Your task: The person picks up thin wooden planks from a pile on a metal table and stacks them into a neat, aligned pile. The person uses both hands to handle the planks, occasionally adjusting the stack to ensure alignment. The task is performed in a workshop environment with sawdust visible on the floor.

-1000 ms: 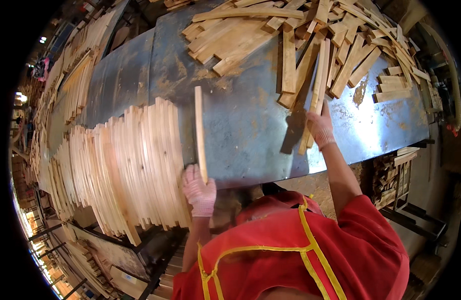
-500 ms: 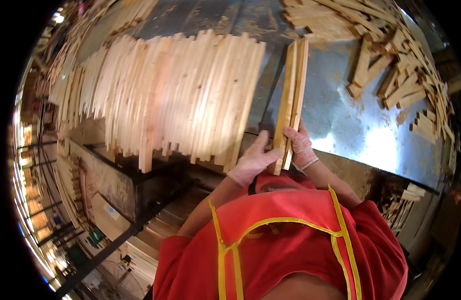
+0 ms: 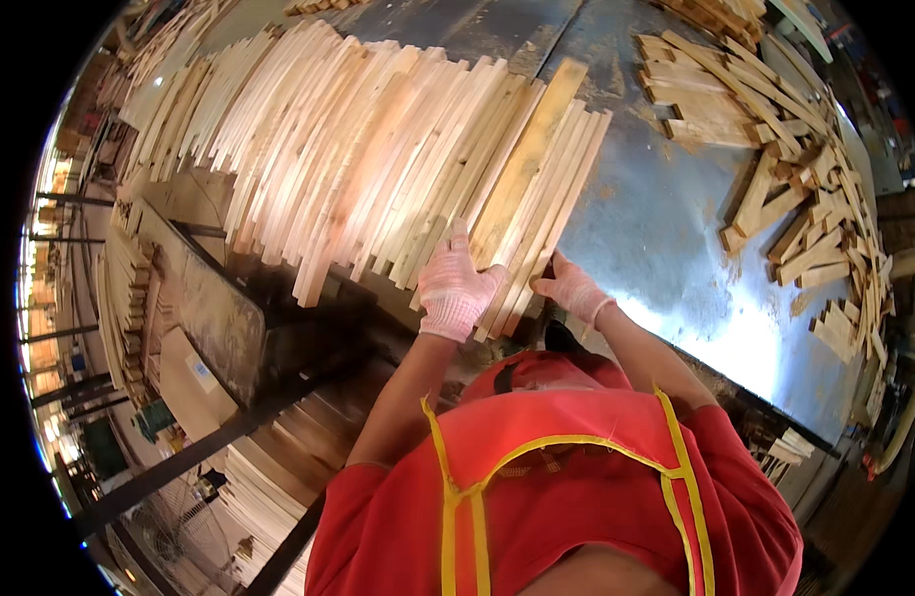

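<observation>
Left hand (image 3: pixel 459 285) spread over wooden strips (image 3: pixel 378 169), right hand (image 3: pixel 575 290) alongside, grip unclear

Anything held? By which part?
Grip can't be told: left hand lies over near ends of the wooden strips; right hand is at the outer edge of the rightmost strip, towards its near end.
</observation>
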The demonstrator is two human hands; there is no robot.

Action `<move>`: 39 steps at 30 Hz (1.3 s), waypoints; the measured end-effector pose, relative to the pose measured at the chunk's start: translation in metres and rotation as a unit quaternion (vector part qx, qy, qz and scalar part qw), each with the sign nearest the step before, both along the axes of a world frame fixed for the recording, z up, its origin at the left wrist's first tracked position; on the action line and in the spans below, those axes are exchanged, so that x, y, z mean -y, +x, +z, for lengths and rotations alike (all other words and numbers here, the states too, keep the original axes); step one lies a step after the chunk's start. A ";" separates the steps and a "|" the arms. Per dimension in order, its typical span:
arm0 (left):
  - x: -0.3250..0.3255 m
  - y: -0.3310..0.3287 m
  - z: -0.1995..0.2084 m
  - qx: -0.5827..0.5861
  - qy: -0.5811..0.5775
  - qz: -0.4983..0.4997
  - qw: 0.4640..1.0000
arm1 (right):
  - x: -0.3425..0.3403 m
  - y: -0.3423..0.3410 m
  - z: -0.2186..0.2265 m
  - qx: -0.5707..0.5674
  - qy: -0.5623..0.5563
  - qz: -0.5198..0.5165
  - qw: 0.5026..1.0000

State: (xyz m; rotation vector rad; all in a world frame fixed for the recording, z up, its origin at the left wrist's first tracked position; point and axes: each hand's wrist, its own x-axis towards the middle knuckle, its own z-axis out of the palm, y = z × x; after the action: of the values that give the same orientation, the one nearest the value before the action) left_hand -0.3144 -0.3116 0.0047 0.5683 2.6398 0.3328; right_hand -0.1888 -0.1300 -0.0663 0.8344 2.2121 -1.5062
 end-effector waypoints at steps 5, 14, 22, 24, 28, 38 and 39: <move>0.008 -0.036 -0.001 0.014 -0.102 0.018 0.995 | -0.065 0.021 -0.026 -0.092 -0.272 -0.024 0.958; 0.181 -0.186 -0.027 -0.265 -0.065 0.099 0.957 | -0.209 0.013 -0.038 -0.122 -0.043 -0.151 0.980; 0.068 -0.093 -0.048 -0.280 0.062 0.002 0.958 | -0.240 -0.172 0.023 -0.154 0.358 0.071 0.918; 0.017 -0.020 -0.047 -0.264 0.019 -0.077 0.961 | -0.249 -0.196 0.000 -0.122 0.466 0.133 0.866; -0.019 0.049 -0.060 -0.207 0.053 -0.112 0.970 | -0.256 -0.221 -0.016 -0.026 0.460 0.266 0.847; -0.065 0.017 -0.069 -0.213 0.090 -0.154 0.961 | -0.246 -0.197 0.053 -0.073 0.337 0.083 0.935; -0.066 0.014 -0.067 -0.196 0.066 -0.166 0.964 | -0.251 -0.196 0.044 -0.045 0.330 0.050 0.942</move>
State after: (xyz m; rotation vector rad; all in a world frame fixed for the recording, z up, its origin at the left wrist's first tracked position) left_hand -0.3000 -0.2454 -0.0620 1.2144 2.8329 0.3195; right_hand -0.3851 0.1214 -0.0227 0.8184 2.8249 -0.7513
